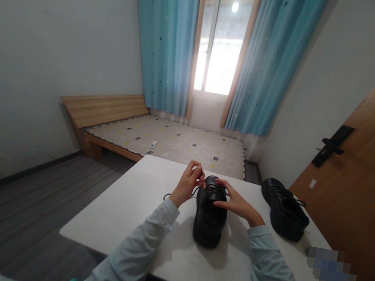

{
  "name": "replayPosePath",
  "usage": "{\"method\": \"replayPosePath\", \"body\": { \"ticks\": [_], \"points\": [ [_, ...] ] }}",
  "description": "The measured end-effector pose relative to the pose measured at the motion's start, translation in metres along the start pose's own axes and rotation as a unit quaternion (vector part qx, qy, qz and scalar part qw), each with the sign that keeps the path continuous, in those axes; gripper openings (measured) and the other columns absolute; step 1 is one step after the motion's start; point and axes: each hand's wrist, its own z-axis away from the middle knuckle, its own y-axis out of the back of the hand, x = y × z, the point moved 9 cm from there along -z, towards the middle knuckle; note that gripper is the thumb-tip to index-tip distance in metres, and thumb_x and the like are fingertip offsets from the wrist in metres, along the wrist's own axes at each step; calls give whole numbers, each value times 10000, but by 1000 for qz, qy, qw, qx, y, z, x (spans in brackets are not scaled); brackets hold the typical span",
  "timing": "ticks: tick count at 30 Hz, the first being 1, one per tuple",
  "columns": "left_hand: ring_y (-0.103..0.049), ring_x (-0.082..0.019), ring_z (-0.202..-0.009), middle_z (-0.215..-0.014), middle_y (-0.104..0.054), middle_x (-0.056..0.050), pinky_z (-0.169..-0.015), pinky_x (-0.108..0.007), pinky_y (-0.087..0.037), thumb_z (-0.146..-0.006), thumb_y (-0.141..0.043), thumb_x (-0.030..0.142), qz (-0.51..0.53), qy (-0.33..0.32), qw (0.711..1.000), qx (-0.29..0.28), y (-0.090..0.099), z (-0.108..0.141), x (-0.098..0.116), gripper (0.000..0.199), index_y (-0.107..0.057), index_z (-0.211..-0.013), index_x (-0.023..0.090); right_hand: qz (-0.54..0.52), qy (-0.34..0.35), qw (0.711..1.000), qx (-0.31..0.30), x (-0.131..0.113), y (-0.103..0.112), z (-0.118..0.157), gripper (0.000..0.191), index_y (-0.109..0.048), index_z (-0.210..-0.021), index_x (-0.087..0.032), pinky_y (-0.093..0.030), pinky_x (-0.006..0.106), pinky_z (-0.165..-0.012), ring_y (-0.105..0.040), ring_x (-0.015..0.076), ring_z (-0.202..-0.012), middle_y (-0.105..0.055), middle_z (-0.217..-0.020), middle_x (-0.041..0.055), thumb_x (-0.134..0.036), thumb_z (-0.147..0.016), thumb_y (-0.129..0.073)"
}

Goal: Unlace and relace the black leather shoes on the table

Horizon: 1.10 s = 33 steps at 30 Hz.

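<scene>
Small bedrm: bed w/ patterned mattress beyond the white table, window + blue curtains farther past table, wooden door to table's R. Black lace-up shoe stands upright on table, R of its middle, toe to table's far edge, heel to near edge; second black shoe at table's R edge.

Main risk, imo: black lace slipping free if L hand pinches too loosely, as only fingertips seem to have it. Shoe might also skid or swivel on table if lace gets yanked sideways w/o enough bracing from R hand. Second shoe sits near table's edge, so a stray R sleeve could knock it off.

L hand, over table's far half: fingers curled, closed on lace afaict, tips partly hidden. R hand, also over far half: approx. half open, thumb + fingers spread, touching shoe's tongue; can't tell if it's got lace too.
</scene>
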Motion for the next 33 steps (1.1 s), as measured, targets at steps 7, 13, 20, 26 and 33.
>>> {"method": "replayPosePath", "body": {
  "ticks": [7,13,20,26,33],
  "points": [
    [-353,-51,-447,-527,-364,83,-435,-162,-333,-814,-560,481,-49,-60,997,-25,9,-3,19,316,-423,-808,196,22,-40,999,-24,12,-2,2,795,-398,-1335,-230,-294,475,-1069,-352,293,-1310,-356,-1446,113,-407,-639,-739],
    [-368,-48,-454,-547,-375,72,-429,-164,-343,-819,-564,463,-81,-110,991,-15,16,-1,33,310,-451,-781,178,16,-45,998,-32,26,-4,3,820,-376,-1352,-224,-278,468,-1085,-336,289,-1322,-333,-1458,115,-446,-647,-730],
    [-360,-54,-459,-542,-364,78,-438,-167,-363,-838,-550,425,-94,-142,985,10,29,-2,41,262,-460,-801,182,10,-44,998,-35,32,-5,2,826,-375,-1351,-219,-233,464,-1110,-324,290,-1327,-332,-1457,113,-470,-647,-728],
    [-392,-56,-497,-604,-443,51,-487,-176,-357,-856,-510,410,-284,-107,953,-12,28,-3,28,251,-541,-808,165,10,-24,999,-25,24,-4,3,745,-404,-1313,-236,-230,469,-1107,-343,278,-1316,-379,-1423,97,-474,-675,-707],
    [-545,-111,-707,-782,-643,-17,-639,-203,-416,-835,-546,315,-442,-54,885,-134,16,-2,-9,198,-669,-820,160,-17,-24,999,22,3,3,3,561,-458,-1204,-262,-345,481,-1015,-455,267,-1227,-496,-1302,85,-455,-720,-666]
  ]
}}
